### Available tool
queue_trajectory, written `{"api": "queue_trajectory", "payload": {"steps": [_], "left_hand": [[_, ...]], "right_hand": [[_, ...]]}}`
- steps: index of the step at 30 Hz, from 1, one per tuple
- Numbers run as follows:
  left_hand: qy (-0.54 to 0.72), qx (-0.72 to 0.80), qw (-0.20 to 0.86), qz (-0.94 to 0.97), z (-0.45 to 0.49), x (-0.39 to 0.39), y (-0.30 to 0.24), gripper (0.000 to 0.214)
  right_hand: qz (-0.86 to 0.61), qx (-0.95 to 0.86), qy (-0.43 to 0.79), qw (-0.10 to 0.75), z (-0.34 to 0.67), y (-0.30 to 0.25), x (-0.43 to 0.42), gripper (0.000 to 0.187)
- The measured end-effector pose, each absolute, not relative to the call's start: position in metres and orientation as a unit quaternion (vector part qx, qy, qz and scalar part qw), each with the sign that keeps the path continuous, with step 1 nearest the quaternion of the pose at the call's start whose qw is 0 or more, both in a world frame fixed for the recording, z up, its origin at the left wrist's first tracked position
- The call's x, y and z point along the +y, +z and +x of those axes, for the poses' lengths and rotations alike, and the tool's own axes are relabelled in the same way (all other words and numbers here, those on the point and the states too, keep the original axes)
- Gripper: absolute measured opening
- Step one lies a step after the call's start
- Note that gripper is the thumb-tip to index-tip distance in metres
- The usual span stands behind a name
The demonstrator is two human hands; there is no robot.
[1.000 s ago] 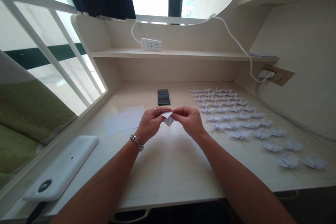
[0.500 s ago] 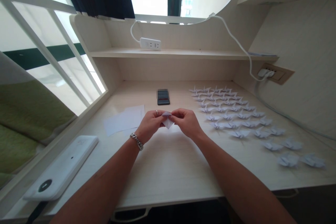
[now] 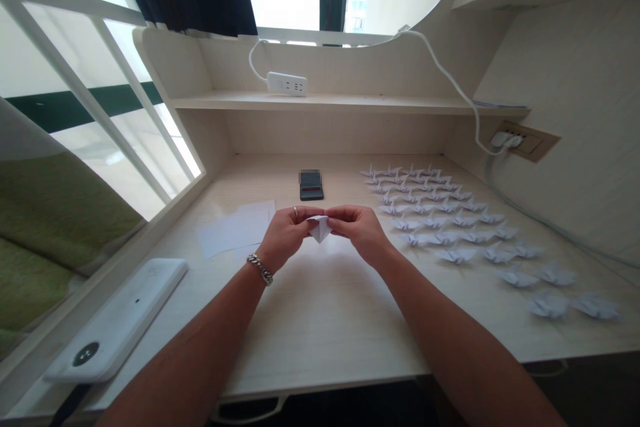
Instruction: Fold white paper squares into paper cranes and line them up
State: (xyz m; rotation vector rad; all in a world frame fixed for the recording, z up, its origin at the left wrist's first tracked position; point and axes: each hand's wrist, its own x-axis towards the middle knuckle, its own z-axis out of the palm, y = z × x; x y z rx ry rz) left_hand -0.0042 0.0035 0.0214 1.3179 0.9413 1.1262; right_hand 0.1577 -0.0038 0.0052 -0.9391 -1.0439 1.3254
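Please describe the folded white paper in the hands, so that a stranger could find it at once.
On the pale wood-grain desk, white paper cranes stand in rows at right, and flat white sheets lie at left. Between them, the bare left hand and right hand hold a small, pointed, folded white paper. Unlike its neighbours, it is held.

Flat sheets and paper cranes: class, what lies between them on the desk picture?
In the head view, the left hand and right hand holding a folded paper, with a dark device farther back.
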Motion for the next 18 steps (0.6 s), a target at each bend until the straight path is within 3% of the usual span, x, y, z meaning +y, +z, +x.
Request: {"api": "queue_trajectory", "payload": {"steps": [18], "left_hand": [[0.491, 0.373, 0.547, 0.566, -0.0030, 0.0027, 0.0207, 0.031]], "right_hand": [[-0.416, -0.444, 0.552, 0.570, 0.1587, 0.0131, -0.0067, 0.033]]}}
